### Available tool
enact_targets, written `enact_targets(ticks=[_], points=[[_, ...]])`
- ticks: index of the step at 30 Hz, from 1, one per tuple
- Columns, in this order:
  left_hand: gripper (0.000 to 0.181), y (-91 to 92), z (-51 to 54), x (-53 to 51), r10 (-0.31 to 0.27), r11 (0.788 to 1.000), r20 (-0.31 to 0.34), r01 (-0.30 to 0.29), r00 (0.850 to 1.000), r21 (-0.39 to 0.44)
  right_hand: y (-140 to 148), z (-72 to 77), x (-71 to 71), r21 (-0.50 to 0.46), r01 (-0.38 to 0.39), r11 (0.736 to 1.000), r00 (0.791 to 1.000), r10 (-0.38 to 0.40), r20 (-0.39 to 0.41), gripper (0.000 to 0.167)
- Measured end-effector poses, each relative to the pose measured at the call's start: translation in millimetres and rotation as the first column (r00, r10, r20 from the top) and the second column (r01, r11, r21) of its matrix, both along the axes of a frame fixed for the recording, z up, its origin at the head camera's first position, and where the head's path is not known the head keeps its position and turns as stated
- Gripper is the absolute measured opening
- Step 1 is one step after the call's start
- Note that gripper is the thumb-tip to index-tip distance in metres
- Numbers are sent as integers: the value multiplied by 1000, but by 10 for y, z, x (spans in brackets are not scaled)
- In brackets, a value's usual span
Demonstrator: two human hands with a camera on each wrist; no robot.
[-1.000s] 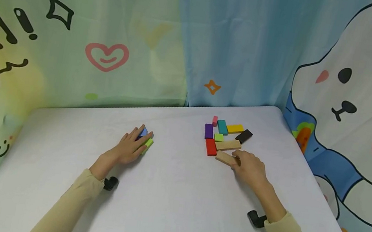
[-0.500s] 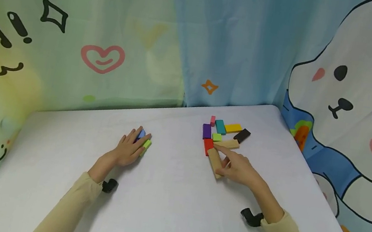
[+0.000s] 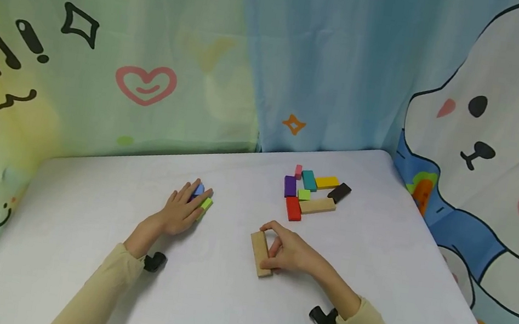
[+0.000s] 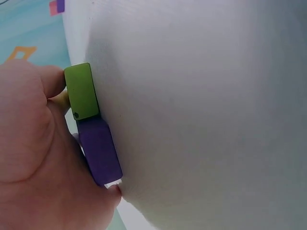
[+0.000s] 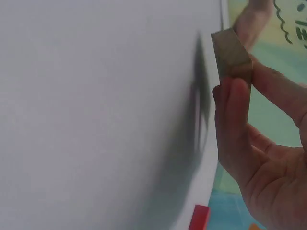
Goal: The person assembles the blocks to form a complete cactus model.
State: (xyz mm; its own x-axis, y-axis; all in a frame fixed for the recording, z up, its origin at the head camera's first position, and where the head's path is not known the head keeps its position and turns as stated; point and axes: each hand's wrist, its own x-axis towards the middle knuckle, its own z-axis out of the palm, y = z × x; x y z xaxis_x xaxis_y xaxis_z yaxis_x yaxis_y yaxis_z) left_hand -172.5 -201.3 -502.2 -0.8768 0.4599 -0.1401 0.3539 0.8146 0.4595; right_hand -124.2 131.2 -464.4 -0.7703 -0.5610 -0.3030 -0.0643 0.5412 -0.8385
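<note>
My right hand (image 3: pixel 295 252) pinches a plain wooden block (image 3: pixel 259 251) lengthwise between thumb and fingers, out in the middle of the table. In the right wrist view the block's end (image 5: pixel 232 55) shows among the fingers, with a shadow beside it; the gap to the table is hard to judge. My left hand (image 3: pixel 177 214) lies over several small blocks on the left, its fingers spread and fairly straight. Past its fingers a blue block (image 3: pixel 199 190) and a light green block (image 3: pixel 206 204) peek out. The left wrist view shows a purple block (image 4: pixel 100 152) under the palm, touching the green one.
A cluster at the back right holds a red block (image 3: pixel 293 209), another wooden block (image 3: pixel 318 205), a purple block (image 3: pixel 290 186), a teal block (image 3: pixel 309 180), a yellow block (image 3: pixel 327 182) and a black block (image 3: pixel 340 192). Curtains border the white table (image 3: pixel 200 297).
My right hand has turned the wooden block away from the cluster's near edge and carried it left and towards me. The left hand stays over its blocks.
</note>
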Motion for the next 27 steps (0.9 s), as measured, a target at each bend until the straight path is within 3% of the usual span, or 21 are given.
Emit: enact_targets(ticks=[8,16,20,22,25,27], points=[[54,-46,7,22,11,1000,4,-11,1000,25,-72,-39,78,15,7,1000,999,-8,35,67],[57,6,27,-62,-5,996,-59,11,998,93,-10,-54,58,111,34,993,998,-28,-57,64],[59,-7,75,-43,9,995,-94,1,996,104,20,-39,22,116,36,993,997,-28,-75,62],[58,-29,94,-19,20,994,-108,-8,994,107,57,2,-34,107,75,991,993,-64,-104,59],[53,-61,100,15,19,995,-141,-5,990,99,164,86,-176,109,198,974,959,-170,-227,52],[50,-75,102,38,13,996,-152,1,988,93,261,128,-291,118,320,940,905,-266,-332,49]])
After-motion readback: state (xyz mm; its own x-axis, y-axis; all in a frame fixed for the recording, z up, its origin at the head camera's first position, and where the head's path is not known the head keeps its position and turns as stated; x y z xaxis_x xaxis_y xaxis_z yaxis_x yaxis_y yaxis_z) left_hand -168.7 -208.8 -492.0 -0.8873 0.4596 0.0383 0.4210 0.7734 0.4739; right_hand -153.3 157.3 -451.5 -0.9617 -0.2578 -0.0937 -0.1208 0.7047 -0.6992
